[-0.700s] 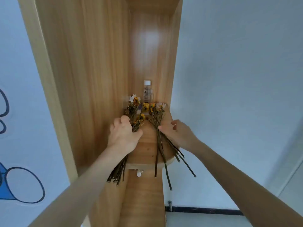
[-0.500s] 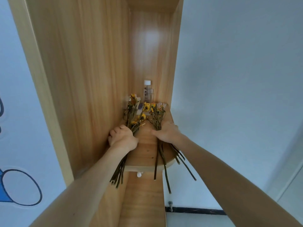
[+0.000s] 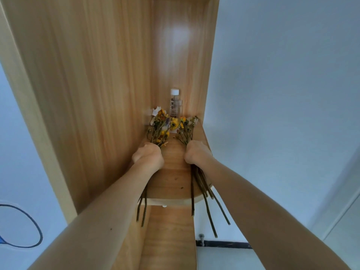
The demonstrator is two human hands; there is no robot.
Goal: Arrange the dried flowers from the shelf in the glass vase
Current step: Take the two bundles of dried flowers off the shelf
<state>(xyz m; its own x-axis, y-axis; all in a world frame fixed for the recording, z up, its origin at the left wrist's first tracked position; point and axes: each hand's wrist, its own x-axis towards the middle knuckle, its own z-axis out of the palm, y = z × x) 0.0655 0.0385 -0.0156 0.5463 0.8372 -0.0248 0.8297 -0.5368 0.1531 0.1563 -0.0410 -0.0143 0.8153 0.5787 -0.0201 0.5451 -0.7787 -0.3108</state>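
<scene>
Two bare arms fill the bottom corners of the frame. The left forearm (image 3: 109,211), at the lower left, is slim and smooth, with one small dark spot (image 3: 111,228) on its surface. The right forearm (image 3: 253,201), at the lower right, is uncovered to the wrist. Near the centre, the left hand (image 3: 149,156) and right hand (image 3: 196,153) are bare, their knuckles showing.

Flowers (image 3: 160,129) in left hand (image 3: 148,157), right hand (image 3: 196,154)
</scene>
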